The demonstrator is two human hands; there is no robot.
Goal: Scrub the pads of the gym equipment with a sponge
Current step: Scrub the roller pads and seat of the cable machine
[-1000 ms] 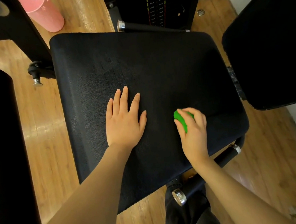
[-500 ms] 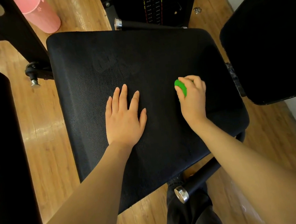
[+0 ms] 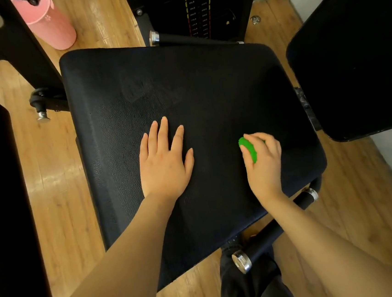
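- Large black pad (image 3: 209, 94) across the middle of the frame, its leathery grain visible, faint smudged marks in its upper-middle part.
- Left hand (image 3: 164, 165) laid flat on the pad at centre frame, palm down, fingers straight and slightly spread, gripping nothing.
- Right hand (image 3: 265, 165) at right of centre, near the pad's right edge, fingers and thumb curled round a green sponge (image 3: 247, 148).
- Sponge pressed against the pad surface, only its left side showing from under the fingers.
- Both bare forearms entering from the bottom edge of the frame, the left from lower left, the right from lower right.
- Second black pad (image 3: 357, 49) at the upper right, tilted, just beside the main pad's right edge; touching or apart, impossible to tell.
- Third black pad (image 3: 1, 203) along the left edge of the frame, apart from the main pad, wooden floor (image 3: 57, 185) between them.
- Pink cylinder (image 3: 46, 23) standing on the floor at the upper left.
- Weight stack (image 3: 198, 9) with coloured labels at top centre, behind the main pad.
- Black bar with a chrome end cap (image 3: 242, 262) at lower centre, below the pad's near edge.
- Chrome-tipped knob (image 3: 43, 116) on the black frame at left of the pad.
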